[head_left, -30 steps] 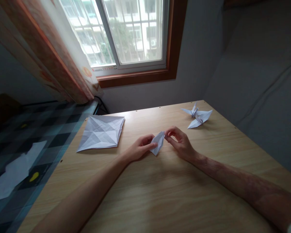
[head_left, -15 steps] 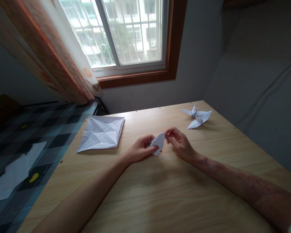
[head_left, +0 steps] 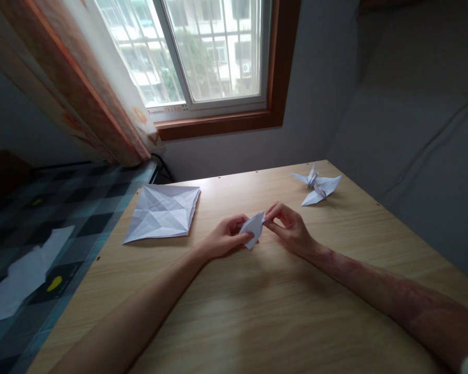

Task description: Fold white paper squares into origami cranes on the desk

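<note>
A small piece of folded white paper [head_left: 251, 230] is held above the middle of the wooden table [head_left: 234, 311]. My left hand [head_left: 228, 238] grips its left and lower side, thumb across the front and fingers behind. The thumb and fingertips of my right hand [head_left: 288, 227] are pinched on the paper's right upper edge. Beyond my right hand, two folded paper cranes [head_left: 320, 191] rest close together near the table's far right corner. Left of my left hand lies a stack of creased square paper sheets [head_left: 164, 212].
At left, a bed with a checked cover [head_left: 101, 189] adjoins the table, with torn white paper [head_left: 27, 275] on it. A window [head_left: 218, 57] and a floral curtain [head_left: 113, 104] are behind the table. A wall [head_left: 421, 130] stands at right.
My right thumb and fingers have closed together on the paper's right edge. The paper has turned slightly in my left hand, which has barely moved.
</note>
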Demonstrator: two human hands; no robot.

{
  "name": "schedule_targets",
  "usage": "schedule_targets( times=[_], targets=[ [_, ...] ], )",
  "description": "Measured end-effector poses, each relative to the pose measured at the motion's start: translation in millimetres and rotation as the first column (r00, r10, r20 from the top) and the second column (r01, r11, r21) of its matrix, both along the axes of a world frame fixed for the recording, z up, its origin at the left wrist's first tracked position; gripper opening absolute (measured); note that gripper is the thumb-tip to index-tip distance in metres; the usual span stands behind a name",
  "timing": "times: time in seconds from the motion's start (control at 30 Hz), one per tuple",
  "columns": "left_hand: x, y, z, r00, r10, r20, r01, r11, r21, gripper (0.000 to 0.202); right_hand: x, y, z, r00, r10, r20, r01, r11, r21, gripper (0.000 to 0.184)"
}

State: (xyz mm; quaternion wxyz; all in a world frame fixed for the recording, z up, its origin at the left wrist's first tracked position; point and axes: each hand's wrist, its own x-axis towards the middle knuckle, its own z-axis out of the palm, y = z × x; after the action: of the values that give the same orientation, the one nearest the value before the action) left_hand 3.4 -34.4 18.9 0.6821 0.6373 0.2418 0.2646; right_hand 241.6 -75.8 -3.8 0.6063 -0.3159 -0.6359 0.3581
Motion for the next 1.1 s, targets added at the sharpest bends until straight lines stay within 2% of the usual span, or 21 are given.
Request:
schedule_targets(
  times=[0.33, 0.53, 0.67, 0.83, 1.1],
  targets=[
    [1.8, -1.8, 3.9, 1.000, 0.012, 0.003, -0.011, 1.000, -0.015, 0.041, -1.2, -4.7, 9.1, 0.995, -0.062, 0.080, 0.058, 0.997, 0.050, 0.017],
    [2.0, -1.3, 0.1, 1.000, 0.021, 0.010, -0.020, 0.999, -0.028, 0.042, -1.0, -5.1, 6.7, 0.986, -0.135, 0.103, 0.129, 0.990, 0.064, 0.020],
    [1.9, -0.9, -0.4, 1.000, 0.014, -0.022, -0.014, 1.000, 0.016, 0.043, -1.7, -4.8, 6.7, 0.981, -0.167, 0.097, 0.162, 0.985, 0.054, 0.022],
    [2.2, -1.2, 2.0, 0.998, 0.004, -0.057, 0.001, 0.997, 0.078, 0.043, -2.5, -6.9, 9.9, 0.966, -0.215, 0.146, 0.206, 0.976, 0.077, 0.011],
    [1.2, -2.9, 1.7, 0.998, 0.005, -0.061, -0.002, 0.999, 0.047, 0.044, -2.4, -6.7, 4.9, 0.953, -0.234, 0.195, 0.224, 0.972, 0.073, 0.003]
  ],
)
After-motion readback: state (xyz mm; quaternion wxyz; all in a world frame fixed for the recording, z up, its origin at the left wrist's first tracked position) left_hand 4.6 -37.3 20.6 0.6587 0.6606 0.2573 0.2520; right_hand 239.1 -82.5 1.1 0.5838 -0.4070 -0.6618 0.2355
